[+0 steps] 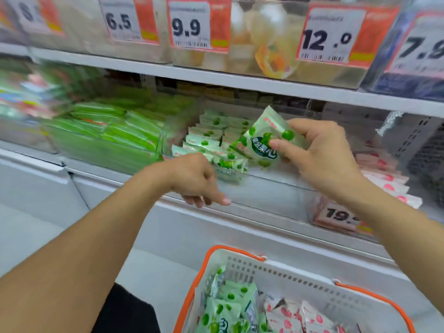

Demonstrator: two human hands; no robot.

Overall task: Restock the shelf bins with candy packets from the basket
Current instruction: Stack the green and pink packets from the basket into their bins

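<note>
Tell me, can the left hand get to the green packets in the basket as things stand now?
Probably yes. The left hand holds nothing and hangs by the bin's front edge; the basket sits open-topped below it, and its green packets lie uncovered, with nothing between.

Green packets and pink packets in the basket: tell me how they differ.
The green packets carry green fruit prints and lie at the left of the basket; the pink packets carry pink-red prints and lie to their right. Both are small pale wrappers piled loosely; the right hand holds a green packet.
</note>
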